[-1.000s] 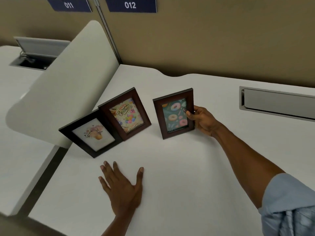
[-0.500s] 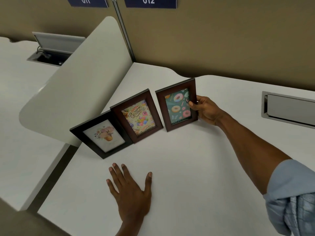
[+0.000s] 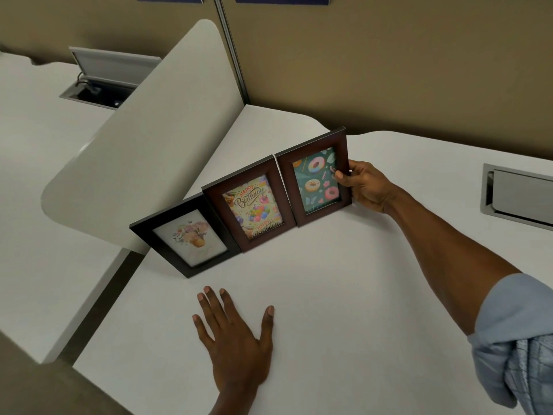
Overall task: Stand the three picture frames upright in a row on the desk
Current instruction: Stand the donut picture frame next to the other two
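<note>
Now my right hand is holding the donut frame by its right edge, with my thumb on the front and my other fingers behind it. This frame stands up on the white desk, and its left side looks like it touches the birthday frame. The birthday frame is in the middle of the row, and it stands up too. Left of the birthday frame is the flower frame, which has a darker border and sits close against it. It leans near the slanted white divider behind it. My left hand is flat on the desk in front of the birthday frame, fingers spread, holding nothing. Far to the right of the donut frame is a gray cable box set in the desk.
</note>
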A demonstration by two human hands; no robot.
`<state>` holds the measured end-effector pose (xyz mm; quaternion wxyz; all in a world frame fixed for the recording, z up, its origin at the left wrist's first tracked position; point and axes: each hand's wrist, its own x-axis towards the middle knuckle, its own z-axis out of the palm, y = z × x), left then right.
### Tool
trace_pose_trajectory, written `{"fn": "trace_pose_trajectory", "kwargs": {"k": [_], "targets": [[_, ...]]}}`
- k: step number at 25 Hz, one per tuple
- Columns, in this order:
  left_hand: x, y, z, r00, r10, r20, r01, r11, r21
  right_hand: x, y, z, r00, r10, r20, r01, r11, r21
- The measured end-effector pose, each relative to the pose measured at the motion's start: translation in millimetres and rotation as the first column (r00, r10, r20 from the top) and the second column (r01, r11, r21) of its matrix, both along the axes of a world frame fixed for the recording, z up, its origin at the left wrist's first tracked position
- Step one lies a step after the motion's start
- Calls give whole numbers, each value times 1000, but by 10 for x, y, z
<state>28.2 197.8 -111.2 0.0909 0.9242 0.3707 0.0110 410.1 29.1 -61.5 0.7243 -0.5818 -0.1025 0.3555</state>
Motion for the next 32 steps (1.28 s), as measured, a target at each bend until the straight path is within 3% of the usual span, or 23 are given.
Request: {"fn": "trace_pose_trajectory", "kwargs": {"k": [22, 28, 32], "targets": [[-7, 0, -17, 1000, 7, -13, -7, 1000, 2, -167, -6, -59, 999, -20, 34, 22, 998, -53], [-12, 2, -22, 1000, -7, -26, 7, 1000, 2, -203, -42, 2, 989, -60, 133, 76, 991, -114], [-7, 4, 8, 1000, -7, -8, 7, 1000, -6, -311, -226, 36, 959, -113, 259, 179, 953, -245]]}}
